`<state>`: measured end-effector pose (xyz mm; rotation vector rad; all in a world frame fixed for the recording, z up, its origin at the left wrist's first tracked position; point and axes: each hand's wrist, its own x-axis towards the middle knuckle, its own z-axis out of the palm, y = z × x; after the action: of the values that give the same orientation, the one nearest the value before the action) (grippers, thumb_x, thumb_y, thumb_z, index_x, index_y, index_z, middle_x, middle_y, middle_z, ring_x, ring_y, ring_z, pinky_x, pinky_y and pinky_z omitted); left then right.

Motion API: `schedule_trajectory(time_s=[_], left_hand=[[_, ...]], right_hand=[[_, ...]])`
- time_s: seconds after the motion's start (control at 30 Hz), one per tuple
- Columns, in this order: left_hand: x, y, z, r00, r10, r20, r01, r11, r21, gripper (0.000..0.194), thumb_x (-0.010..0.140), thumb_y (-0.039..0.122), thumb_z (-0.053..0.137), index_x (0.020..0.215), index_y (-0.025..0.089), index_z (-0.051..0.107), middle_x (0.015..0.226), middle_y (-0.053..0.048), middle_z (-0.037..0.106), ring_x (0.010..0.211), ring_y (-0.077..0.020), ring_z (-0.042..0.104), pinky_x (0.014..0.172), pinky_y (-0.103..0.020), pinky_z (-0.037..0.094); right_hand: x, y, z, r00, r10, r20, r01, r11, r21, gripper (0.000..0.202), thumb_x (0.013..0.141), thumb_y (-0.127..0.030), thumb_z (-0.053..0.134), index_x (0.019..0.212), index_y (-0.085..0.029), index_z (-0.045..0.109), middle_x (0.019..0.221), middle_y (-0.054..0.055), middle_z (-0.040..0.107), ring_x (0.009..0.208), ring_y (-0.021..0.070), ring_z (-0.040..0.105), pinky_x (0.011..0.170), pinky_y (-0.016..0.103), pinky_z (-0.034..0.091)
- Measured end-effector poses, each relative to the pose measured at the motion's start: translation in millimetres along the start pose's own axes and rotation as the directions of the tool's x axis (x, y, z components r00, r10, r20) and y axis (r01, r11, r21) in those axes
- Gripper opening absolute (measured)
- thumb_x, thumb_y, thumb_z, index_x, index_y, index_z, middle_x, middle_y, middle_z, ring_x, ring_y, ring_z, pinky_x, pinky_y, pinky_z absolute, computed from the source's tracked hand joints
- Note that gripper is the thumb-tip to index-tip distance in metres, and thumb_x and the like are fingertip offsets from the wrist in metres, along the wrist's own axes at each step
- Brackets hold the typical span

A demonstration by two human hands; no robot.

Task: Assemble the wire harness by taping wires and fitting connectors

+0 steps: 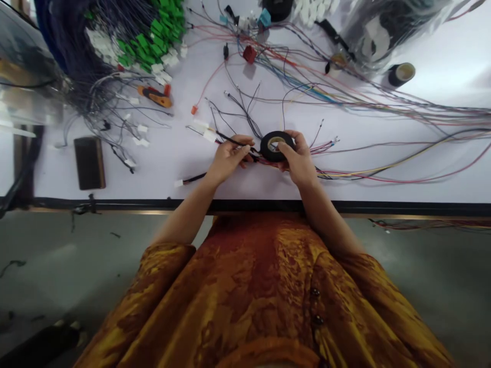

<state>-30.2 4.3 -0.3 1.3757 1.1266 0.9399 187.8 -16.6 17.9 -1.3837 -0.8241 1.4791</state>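
Note:
My right hand (301, 159) grips a roll of black tape (276, 146), its thumb over the hole in the core. To the left of the roll, my left hand (229, 157) pinches a dark-wrapped bundle of wires (230, 138). The roll sits right against this bundle, between my two hands. White connectors (209, 135) end the bundle on the upper left. Below my left wrist a black-sleeved cable (194, 178) ends in a small white plug. Red, yellow and black wires (356, 175) run off to the right from under my right hand.
Orange-handled snips (155, 96) and a dark phone-like block (89, 162) lie left. Behind them is a heap of wires with green connectors (149, 43). Loose wires cross the table's back right, near a plastic bag (383, 36) and a tape core (402, 74). The table's dark edge (253, 206) is nearest me.

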Motion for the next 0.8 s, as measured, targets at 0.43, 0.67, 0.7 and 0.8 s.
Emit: schedule_trajectory(time_s=[0.43, 0.67, 0.7, 0.8], left_hand=[[-0.5, 52.3, 21.1, 0.983, 0.176, -0.043, -0.159, 0.951, 0.265, 0.028, 0.098, 0.046, 0.054, 0.093, 0.020, 0.062, 0.085, -0.004, 0.072, 0.070, -0.0137, 0.071, 0.064, -0.025, 0.058], [-27.8, 34.4, 21.0, 0.847, 0.451, 0.283, -0.532, 0.729, 0.430, 0.019, 0.101, 0.029, 0.048, 0.092, 0.020, 0.062, 0.119, -0.011, 0.070, 0.113, -0.0211, 0.067, 0.098, -0.039, 0.056], [-28.1, 26.3, 20.2, 0.890, 0.423, 0.172, -0.455, 0.792, 0.406, 0.019, 0.100, 0.032, 0.049, 0.091, 0.020, 0.062, 0.122, -0.011, 0.070, 0.115, -0.0214, 0.066, 0.098, -0.039, 0.056], [-24.1, 1.7, 18.6, 0.977, 0.121, -0.175, -0.090, 0.981, 0.173, 0.024, 0.099, 0.042, 0.052, 0.092, 0.020, 0.059, 0.105, -0.009, 0.073, 0.097, -0.0203, 0.073, 0.079, -0.033, 0.062]], right_hand=[[-52.2, 30.7, 26.4, 0.916, -0.293, 0.276, 0.362, 0.899, -0.246, 0.024, 0.095, -0.041, 0.056, 0.110, -0.023, 0.060, 0.104, 0.007, 0.067, 0.067, 0.0120, 0.060, 0.063, 0.030, 0.057], [32.9, 23.0, 18.8, 0.981, -0.147, 0.129, 0.166, 0.974, -0.154, 0.046, 0.089, -0.054, 0.066, 0.121, -0.027, 0.049, 0.079, 0.000, 0.057, 0.055, 0.0123, 0.056, 0.044, 0.026, 0.048], [39.9, 24.4, 16.2, 0.982, -0.138, 0.132, 0.161, 0.969, -0.188, 0.045, 0.089, -0.053, 0.066, 0.122, -0.027, 0.049, 0.077, -0.001, 0.057, 0.055, 0.0129, 0.056, 0.044, 0.026, 0.048], [45.6, 27.9, 4.0, 0.952, -0.269, 0.148, 0.303, 0.901, -0.311, 0.045, 0.090, -0.052, 0.064, 0.125, -0.028, 0.049, 0.085, 0.001, 0.060, 0.066, 0.0154, 0.061, 0.053, 0.030, 0.054]])
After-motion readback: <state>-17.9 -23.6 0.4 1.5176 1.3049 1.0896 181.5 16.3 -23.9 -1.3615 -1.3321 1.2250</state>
